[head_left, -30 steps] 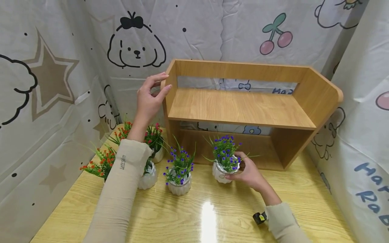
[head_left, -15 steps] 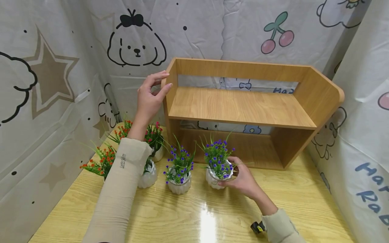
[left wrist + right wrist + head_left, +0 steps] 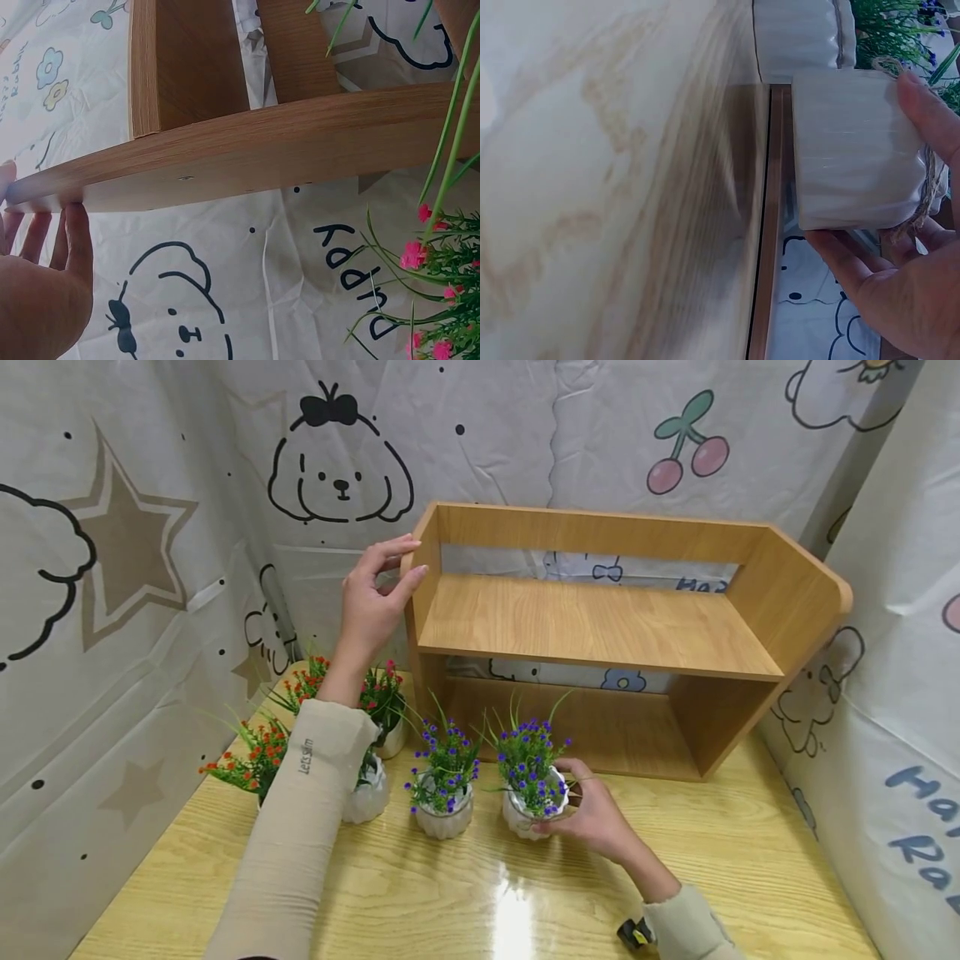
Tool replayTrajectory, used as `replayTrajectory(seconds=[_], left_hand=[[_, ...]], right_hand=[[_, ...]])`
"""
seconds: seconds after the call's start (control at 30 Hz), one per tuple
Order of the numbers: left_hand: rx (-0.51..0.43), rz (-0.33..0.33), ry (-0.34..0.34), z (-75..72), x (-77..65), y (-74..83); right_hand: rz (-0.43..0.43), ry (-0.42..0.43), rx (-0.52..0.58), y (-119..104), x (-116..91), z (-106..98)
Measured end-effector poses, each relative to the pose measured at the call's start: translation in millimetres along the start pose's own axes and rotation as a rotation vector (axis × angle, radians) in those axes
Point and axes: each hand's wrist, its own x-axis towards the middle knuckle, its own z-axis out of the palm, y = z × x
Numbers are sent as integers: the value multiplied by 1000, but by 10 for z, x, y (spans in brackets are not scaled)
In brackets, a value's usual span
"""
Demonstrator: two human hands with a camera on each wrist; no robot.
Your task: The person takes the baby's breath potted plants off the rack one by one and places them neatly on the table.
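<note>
My left hand [image 3: 369, 610] grips the upper left side panel of a two-tier wooden desk shelf [image 3: 592, 618]. In the left wrist view its fingers [image 3: 77, 244] lie against that panel [image 3: 247, 154]. My right hand [image 3: 600, 818] holds a white ribbed pot [image 3: 519, 820] of purple artificial flowers [image 3: 528, 756] between thumb and fingers, in front of the lower shelf. The right wrist view shows twine round the pot [image 3: 859, 150] and a small gap under its base. A second purple-flowered pot [image 3: 445, 818] stands just left of it on the table.
Red- and orange-flowered potted plants [image 3: 255, 756] stand at the table's left, partly hidden by my left sleeve [image 3: 288, 827]. A white pot [image 3: 367, 797] is beside that sleeve. A small black object [image 3: 634, 935] lies by my right cuff. Patterned cloth [image 3: 495, 452] surrounds the table [image 3: 427, 902].
My right hand has carried the purple-flowered pot left and toward me, closer to the second purple-flowered pot. My left hand keeps its place on the shelf's side panel.
</note>
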Motion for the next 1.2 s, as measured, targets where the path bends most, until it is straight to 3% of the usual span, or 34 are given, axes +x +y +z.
replayTrajectory(seconds=[0.4,0.83,1.1,1.2], left_hand=[[-14,5,2,1,13,-4],[13,-8,20,37,-38,113],[26,-1,19,44,-28,62],[14,-3,26,36,-61,158]], right_hand=[[41,-38,25,-4,18,73],[1,-115,97,94,37,165],[-23,-142,77,112,48,165],[-16,-153,65,123,55,166]])
